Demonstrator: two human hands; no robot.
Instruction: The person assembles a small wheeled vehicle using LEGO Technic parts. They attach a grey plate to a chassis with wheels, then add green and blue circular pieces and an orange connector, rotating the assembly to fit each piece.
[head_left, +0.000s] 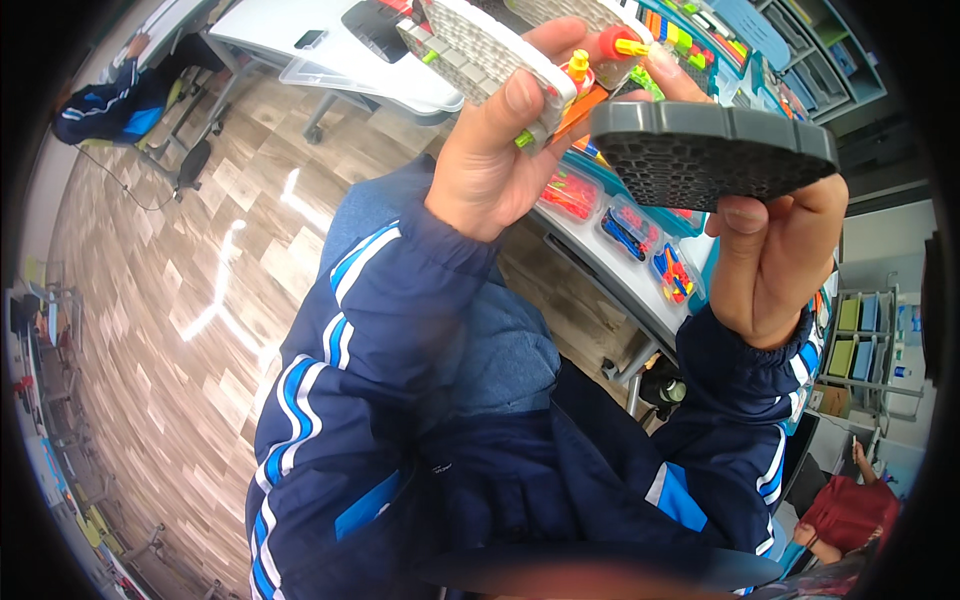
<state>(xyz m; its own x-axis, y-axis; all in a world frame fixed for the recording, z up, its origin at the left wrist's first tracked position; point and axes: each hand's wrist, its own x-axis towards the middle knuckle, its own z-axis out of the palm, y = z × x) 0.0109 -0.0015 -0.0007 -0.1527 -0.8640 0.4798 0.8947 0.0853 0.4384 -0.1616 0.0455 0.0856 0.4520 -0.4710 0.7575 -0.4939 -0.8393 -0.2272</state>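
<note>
Matt grey plastic plate (712, 152), upper right, honeycomb-textured underside. Pale studded plastic board (490, 50), top centre, with glossy coloured plastic pegs (578, 66). Smooth synthetic cloth jacket sleeves (370, 330). Wood-look floor (190, 300), left, slightly shiny.

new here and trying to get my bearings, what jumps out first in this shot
Two hands raised close to the camera: the left hand grips a light grey pegboard with a yellow peg, and the right hand holds a dark grey honeycomb plate. Behind them, trays of bright plastic parts line a white table.
</note>
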